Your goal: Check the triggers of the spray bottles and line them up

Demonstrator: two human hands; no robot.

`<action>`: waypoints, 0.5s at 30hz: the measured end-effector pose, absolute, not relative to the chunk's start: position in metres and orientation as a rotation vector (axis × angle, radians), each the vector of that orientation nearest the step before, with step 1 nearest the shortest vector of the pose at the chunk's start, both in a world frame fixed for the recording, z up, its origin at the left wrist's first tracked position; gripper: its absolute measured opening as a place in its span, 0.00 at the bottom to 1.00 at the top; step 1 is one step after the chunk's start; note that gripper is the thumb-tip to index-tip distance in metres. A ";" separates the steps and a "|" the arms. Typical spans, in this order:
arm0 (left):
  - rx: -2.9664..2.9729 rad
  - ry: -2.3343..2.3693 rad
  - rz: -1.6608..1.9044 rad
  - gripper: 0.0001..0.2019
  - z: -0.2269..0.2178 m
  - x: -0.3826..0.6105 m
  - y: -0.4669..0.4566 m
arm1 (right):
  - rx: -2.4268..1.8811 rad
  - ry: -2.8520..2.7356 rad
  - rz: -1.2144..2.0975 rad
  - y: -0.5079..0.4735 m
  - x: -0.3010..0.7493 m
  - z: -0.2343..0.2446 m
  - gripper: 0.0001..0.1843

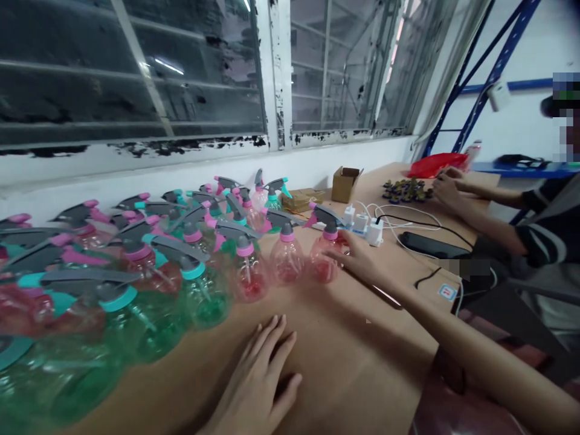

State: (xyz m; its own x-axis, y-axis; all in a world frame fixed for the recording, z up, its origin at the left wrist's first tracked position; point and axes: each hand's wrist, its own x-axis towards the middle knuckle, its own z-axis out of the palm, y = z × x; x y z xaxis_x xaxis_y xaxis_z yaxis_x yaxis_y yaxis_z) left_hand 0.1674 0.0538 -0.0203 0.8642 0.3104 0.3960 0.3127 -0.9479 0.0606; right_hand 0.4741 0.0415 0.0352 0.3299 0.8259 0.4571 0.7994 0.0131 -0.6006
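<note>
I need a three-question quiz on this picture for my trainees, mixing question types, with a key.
1. Which of the wearer's hands is at a pink spray bottle?
2. Multiple choice: that bottle's collar is A) teal, B) pink, C) yellow.
3. True or false: the left hand is gripping a green bottle.

Key:
1. The right hand.
2. B.
3. False; it is open and holds nothing.

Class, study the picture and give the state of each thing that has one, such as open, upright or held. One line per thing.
Left hand: open, palm down
Right hand: against the rightmost pink bottle; firmness of grip unclear
Rightmost pink bottle: upright, spray head fitted
Front green bottle: upright, spray head fitted
Small cardboard box: upright, top open
Red plastic: lying down
</note>
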 end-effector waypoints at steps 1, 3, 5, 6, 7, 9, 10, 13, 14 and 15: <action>-3.036 -0.501 -0.625 0.22 -0.020 0.168 0.055 | -1.768 -1.445 0.039 0.046 0.475 0.036 0.20; -3.051 -0.495 -0.582 0.22 -0.020 0.169 0.056 | -1.774 -1.432 0.045 0.054 0.476 0.038 0.21; -3.062 -0.496 -0.562 0.23 -0.019 0.171 0.056 | -1.774 -1.426 0.057 0.060 0.475 0.041 0.21; -3.067 -0.499 -0.564 0.23 -0.018 0.171 0.056 | -1.771 -1.425 0.064 0.062 0.474 0.042 0.21; -3.073 -0.500 -0.570 0.23 -0.018 0.172 0.056 | -1.767 -1.427 0.072 0.064 0.474 0.043 0.21; -3.088 -0.493 -0.577 0.23 -0.017 0.173 0.056 | -1.761 -1.432 0.091 0.066 0.472 0.045 0.21; -3.095 -0.490 -0.576 0.23 -0.016 0.173 0.056 | -1.760 -1.435 0.100 0.067 0.472 0.045 0.21; -3.117 -0.502 -0.563 0.23 -0.015 0.172 0.055 | -1.762 -1.435 0.113 0.068 0.471 0.045 0.21; -3.122 -0.514 -0.560 0.22 -0.014 0.172 0.055 | -1.762 -1.433 0.115 0.068 0.471 0.045 0.21; -3.128 -0.526 -0.552 0.22 -0.014 0.172 0.055 | -1.762 -1.433 0.117 0.068 0.471 0.044 0.21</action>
